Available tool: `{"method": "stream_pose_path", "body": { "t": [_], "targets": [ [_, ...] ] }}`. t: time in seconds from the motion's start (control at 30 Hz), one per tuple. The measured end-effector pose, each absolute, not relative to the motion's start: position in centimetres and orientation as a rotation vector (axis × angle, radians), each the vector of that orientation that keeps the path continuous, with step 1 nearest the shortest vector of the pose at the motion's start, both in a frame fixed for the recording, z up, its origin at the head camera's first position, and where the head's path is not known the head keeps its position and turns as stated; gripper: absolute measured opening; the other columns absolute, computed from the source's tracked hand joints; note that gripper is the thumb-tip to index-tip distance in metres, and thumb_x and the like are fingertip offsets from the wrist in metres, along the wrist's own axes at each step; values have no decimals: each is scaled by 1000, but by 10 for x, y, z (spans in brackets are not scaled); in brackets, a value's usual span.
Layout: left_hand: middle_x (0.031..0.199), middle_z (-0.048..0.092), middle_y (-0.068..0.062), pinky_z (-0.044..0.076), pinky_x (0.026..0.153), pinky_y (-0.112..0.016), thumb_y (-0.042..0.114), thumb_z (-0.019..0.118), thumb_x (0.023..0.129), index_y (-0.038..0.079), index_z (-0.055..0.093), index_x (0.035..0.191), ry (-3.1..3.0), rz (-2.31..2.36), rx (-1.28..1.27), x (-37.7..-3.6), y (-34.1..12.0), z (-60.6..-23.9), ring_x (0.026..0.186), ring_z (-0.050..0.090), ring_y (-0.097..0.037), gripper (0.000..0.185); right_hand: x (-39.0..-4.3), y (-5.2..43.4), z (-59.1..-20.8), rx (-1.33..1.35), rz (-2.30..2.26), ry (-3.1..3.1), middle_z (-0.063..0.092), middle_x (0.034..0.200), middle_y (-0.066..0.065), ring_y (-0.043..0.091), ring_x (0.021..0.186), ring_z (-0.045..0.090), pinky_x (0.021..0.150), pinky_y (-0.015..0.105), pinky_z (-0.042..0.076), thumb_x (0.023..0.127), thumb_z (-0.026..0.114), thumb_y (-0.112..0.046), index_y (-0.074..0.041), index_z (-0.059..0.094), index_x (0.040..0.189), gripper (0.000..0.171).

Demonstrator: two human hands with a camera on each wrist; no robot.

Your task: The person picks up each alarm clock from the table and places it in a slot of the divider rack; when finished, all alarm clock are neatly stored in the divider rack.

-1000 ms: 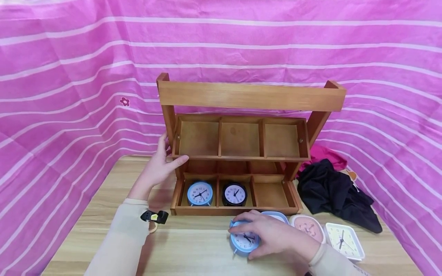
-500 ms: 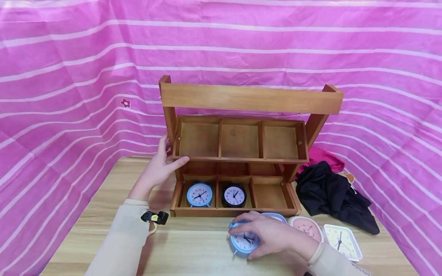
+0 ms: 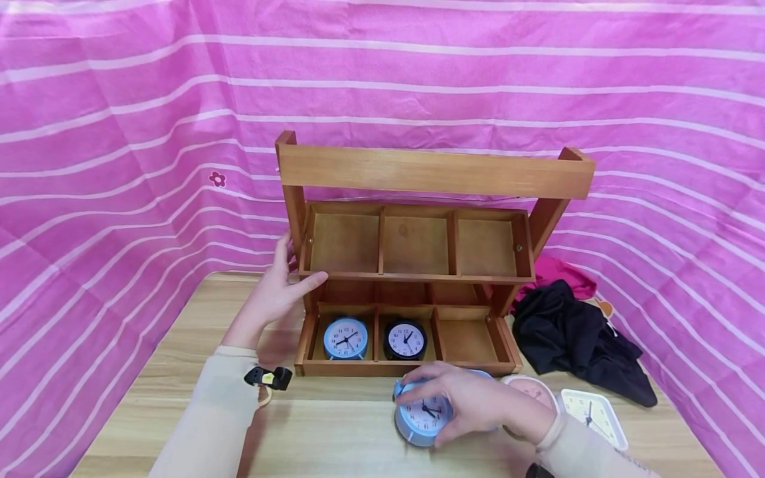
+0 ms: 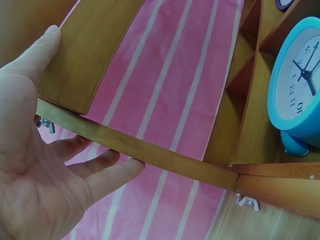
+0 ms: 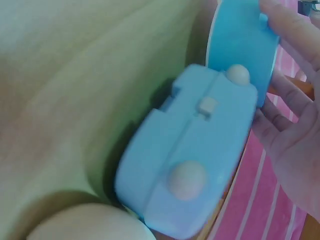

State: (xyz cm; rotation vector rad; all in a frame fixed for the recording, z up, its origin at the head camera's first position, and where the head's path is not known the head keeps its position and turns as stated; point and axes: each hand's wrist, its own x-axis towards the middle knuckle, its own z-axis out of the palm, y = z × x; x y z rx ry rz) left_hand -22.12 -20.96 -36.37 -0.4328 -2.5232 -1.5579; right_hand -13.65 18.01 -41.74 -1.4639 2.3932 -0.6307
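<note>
My left hand (image 3: 271, 289) holds the left side of a two-tier wooden display rack (image 3: 430, 169). Its thumb lies along the upper tray's front edge, and its fingers touch the side post (image 4: 120, 142) in the left wrist view. At the front, my right hand (image 3: 463, 398) grips a round light blue alarm clock (image 3: 421, 425) from above, face tilted up. Beside that clock sits a blue square-cornered clock (image 5: 185, 145), mostly covered by the hand in the head view. In the lower tray, a blue alarm clock (image 3: 345, 338) occupies the left compartment and a black one (image 3: 406, 340) the middle.
A pink-faced clock (image 3: 528, 386) and a white square clock (image 3: 593, 417) lie on the wooden table (image 3: 197, 318) at right. Behind them are a black cloth (image 3: 576, 345) and a bright pink cloth (image 3: 558, 275). Pink striped fabric (image 3: 382, 66) surrounds the table.
My right hand has shifted slightly right with the round blue clock, which has turned a little, and now covers more of the clock behind. The left hand stays on the rack.
</note>
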Motion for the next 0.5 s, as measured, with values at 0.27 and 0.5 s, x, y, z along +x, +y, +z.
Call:
{"method": "stream_pose_path", "body": {
  "t": [0.27,0.5],
  "targets": [
    [169,23,-18,34,117,-67,38,76,96,39,-1,166,-2525,-1580,-424,-221,-205,-362,148,33,-51,104,-142,188,-409,-1505,-740,2355,56,149,3,22,136,50,110,39,48,79,92,-41,-31,65,143,71],
    [167,27,-20,35,116,-67,32,76,97,34,1,166,-2485,-1583,-460,-221,-209,-366,146,35,-54,102,-145,189,-402,-1493,-747,2344,57,149,-1,20,135,51,109,41,48,77,92,-44,-31,66,143,72]
  ]
}}
